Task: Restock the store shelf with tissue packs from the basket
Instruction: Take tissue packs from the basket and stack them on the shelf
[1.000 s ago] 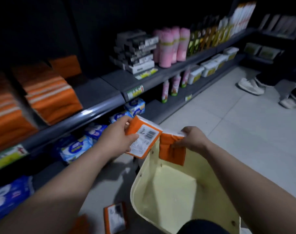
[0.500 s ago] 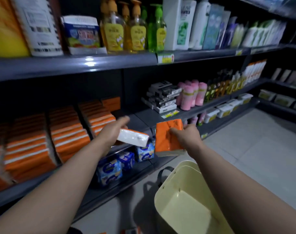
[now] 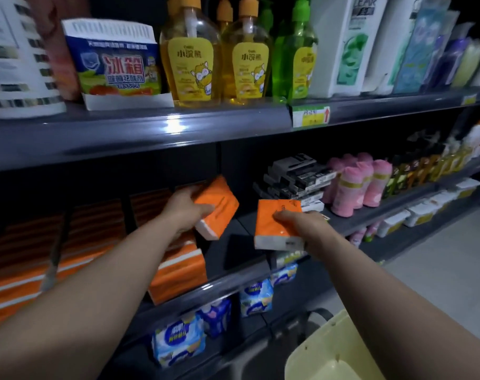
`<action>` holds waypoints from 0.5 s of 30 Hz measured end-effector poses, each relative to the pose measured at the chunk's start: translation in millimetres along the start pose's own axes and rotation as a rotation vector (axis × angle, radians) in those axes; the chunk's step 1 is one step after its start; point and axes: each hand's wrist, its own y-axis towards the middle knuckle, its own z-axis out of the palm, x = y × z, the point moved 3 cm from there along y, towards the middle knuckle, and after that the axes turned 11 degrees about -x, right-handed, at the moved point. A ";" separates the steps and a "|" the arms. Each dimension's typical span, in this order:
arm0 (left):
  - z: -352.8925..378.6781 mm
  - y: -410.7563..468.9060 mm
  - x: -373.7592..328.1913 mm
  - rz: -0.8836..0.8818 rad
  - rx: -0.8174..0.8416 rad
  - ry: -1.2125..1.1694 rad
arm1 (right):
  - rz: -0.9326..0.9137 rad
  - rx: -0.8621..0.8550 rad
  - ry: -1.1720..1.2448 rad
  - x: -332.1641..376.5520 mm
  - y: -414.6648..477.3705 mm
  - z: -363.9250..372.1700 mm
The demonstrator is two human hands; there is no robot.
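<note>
My left hand [image 3: 185, 211] grips an orange tissue pack [image 3: 219, 209] tilted over the middle shelf [image 3: 233, 281], just right of the stacked orange tissue packs [image 3: 178, 272]. My right hand [image 3: 302, 223] holds a second orange tissue pack [image 3: 274, 226] upright, a little to the right and nearer to me, above the shelf's front edge. The pale yellow basket [image 3: 323, 355] stands low at the right, below my right forearm; only its rim and inner wall show.
Black boxes [image 3: 296, 176] and pink bottles [image 3: 359, 182] stand further right on the same shelf. The upper shelf [image 3: 151, 133] carries yellow and green pump bottles [image 3: 195, 56]. Blue-and-white packs [image 3: 178, 341] fill the lower shelf. Grey floor lies at the right.
Both hands have lifted the packs out of the basket and carried them up and forward to the middle shelf. The view rose from the floor to the shelves.
</note>
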 end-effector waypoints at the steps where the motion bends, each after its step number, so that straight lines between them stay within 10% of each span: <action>1: 6.3 14.4 1.7 0.009 0.009 0.029 | -0.012 0.047 0.021 1.3 12.2 9.5; 15: 59.3 153.2 74.8 0.085 -0.054 0.368 | -0.170 0.080 -0.026 -6.6 140.7 91.5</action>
